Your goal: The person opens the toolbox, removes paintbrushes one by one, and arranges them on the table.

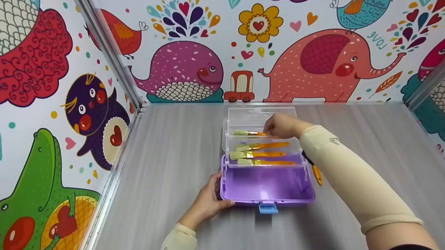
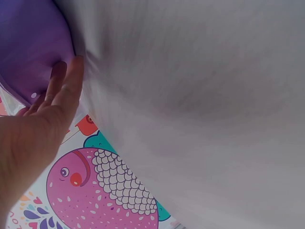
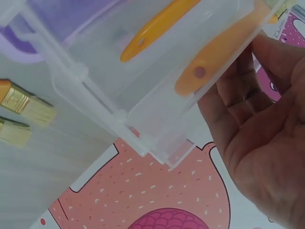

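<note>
A purple toolbox (image 1: 267, 199) stands with its lid back and two clear trays raised. My left hand (image 1: 205, 201) holds its left front corner, thumb at the front rim. In the left wrist view the fingers lie against the purple side wall (image 2: 28, 43). Over the upper clear tray (image 1: 242, 117), my right hand (image 1: 285, 125) pinches a paintbrush (image 1: 241, 132) by its orange handle; its bristles point left. Lower down, the second tray holds several more paintbrushes (image 1: 267, 153). The right wrist view shows an orange handle (image 3: 190, 78) behind the clear tray wall, beside the fingers.
Right of the box, partly under my right forearm, lies an orange-handled brush (image 1: 317, 175); the right wrist view shows two brushes (image 3: 35, 109) on the table there. A blue latch (image 1: 268, 208) sticks out in front. Printed walls (image 1: 193, 69) enclose the grey table (image 1: 160, 146).
</note>
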`<state>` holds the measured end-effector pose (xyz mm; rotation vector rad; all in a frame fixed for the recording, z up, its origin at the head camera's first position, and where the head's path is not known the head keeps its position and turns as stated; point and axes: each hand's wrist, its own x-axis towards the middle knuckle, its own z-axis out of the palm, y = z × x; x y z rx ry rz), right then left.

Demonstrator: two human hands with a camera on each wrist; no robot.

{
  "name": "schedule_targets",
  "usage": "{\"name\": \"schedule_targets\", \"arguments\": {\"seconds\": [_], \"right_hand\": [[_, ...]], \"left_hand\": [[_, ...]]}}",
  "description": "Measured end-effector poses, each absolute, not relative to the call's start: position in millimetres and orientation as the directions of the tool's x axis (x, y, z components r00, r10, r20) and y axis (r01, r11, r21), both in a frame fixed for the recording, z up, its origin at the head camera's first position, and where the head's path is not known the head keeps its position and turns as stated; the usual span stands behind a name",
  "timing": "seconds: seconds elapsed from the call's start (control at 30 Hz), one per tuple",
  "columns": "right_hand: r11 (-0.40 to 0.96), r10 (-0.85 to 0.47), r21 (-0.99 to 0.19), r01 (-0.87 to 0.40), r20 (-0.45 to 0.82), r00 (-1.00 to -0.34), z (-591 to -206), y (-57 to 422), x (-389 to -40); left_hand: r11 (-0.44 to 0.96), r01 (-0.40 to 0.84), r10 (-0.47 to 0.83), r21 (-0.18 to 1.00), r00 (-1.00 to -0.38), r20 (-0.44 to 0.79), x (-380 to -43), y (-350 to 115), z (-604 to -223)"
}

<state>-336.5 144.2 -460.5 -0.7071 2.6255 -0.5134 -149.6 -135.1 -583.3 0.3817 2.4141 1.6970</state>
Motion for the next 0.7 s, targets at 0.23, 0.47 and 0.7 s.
{"name": "schedule_targets", "arguments": {"seconds": [0.23, 0.47, 0.7], "right_hand": [[0.797, -0.565, -0.387, -0.463, -0.208, -0.798, -461.7, 147.6, -336.6], [0.799, -0.564, -0.382, -0.464, -0.208, -0.799, -461.6, 150.3, -336.0], [0.804, -0.561, -0.387, -0.451, -0.243, -0.791, -460.3, 151.0, -334.6]], "left_hand": [[0.356, 0.115, 0.295, 0.928, -0.956, 0.005, -150.3, -135.4, -582.9], [0.343, 0.121, 0.303, 0.932, -0.953, 0.012, -149.9, -135.5, -585.0], [0.284, 0.114, 0.316, 0.952, -0.949, 0.02, -149.5, -134.8, -585.1]]}}
